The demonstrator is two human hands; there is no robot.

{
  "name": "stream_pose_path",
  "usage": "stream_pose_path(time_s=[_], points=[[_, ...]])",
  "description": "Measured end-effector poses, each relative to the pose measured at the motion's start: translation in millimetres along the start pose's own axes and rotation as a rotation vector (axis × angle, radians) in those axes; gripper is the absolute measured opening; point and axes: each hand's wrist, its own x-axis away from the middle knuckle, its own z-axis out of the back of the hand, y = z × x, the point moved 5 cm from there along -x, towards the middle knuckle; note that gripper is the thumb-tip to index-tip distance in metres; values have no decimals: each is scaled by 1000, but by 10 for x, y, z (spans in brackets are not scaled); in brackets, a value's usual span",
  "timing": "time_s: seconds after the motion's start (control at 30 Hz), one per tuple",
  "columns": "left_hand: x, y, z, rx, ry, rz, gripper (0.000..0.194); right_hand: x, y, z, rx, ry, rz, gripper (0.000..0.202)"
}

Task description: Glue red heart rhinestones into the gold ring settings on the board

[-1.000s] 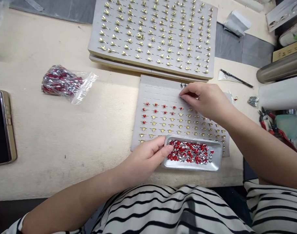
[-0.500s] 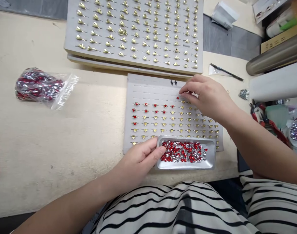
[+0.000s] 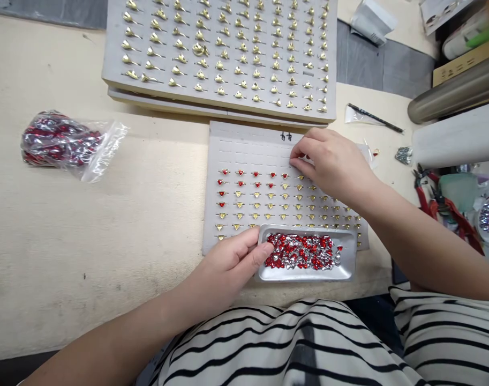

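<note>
My left hand [image 3: 232, 262] grips the left end of a silver tray [image 3: 308, 274], thumb over its rim. Loose red and silver heart-shaped gems [image 3: 300, 251] lie in it. The tray overlaps the lower edge of a grey ring board [image 3: 236, 145]. Rows of gold rings [image 3: 270, 206] stand in its slits; several at the upper left hold red gems [image 3: 256, 173]. Over the board's upper right, my right hand [image 3: 332, 161] is closed in a pinch. A speck of red gem [image 3: 307, 157] shows between its fingers; the fingertips hide the rest.
A thick board of gold rings [image 3: 220, 43] lies behind. On the left is a zip bag of red gems [image 3: 63, 140]. A black pen [image 3: 375, 118], a white roll [image 3: 457, 134], red-handled pliers [image 3: 461, 212] and a cup of shiny beads [image 3: 488, 217] are on the right.
My right fingertips have moved slightly left and down, over the spot where a loose red gem showed; it is now covered. My left hand and the tray stay put.
</note>
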Motion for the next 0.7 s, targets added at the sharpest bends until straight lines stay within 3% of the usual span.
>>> stream_pose_path(time_s=[0.1,0.33,0.7], points=[[2,-14,4,24,-2,-7,40,0,8,52,-171,13,-73,10],[-1,-19,6,4,-3,0,41,60,148,69,-930,-96,-337,3],[-15,-20,7,-7,-7,12,40,189,234,64,-965,-126,-342,16]])
